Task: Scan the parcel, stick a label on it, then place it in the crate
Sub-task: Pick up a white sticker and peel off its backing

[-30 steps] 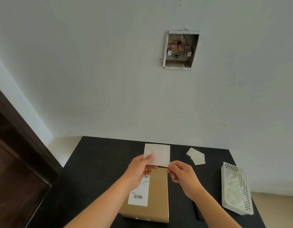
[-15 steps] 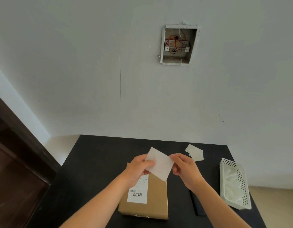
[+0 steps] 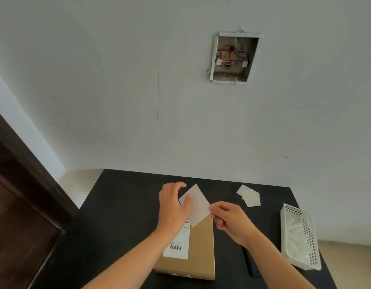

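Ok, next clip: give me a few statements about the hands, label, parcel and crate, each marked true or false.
1. The right hand pinches a corner of the white label. True.
2. The cardboard parcel sits inside the white perforated crate. False: it lies on the black table, left of the crate.
3. The parcel already bears a barcode sticker. True.
4. The left hand rests flat on the table. False: it is raised at the label's left edge.
5. Spare labels lie behind the crate. True.

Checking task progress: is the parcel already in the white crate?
No, the cardboard parcel lies on the black table, apart from the white crate at the right.
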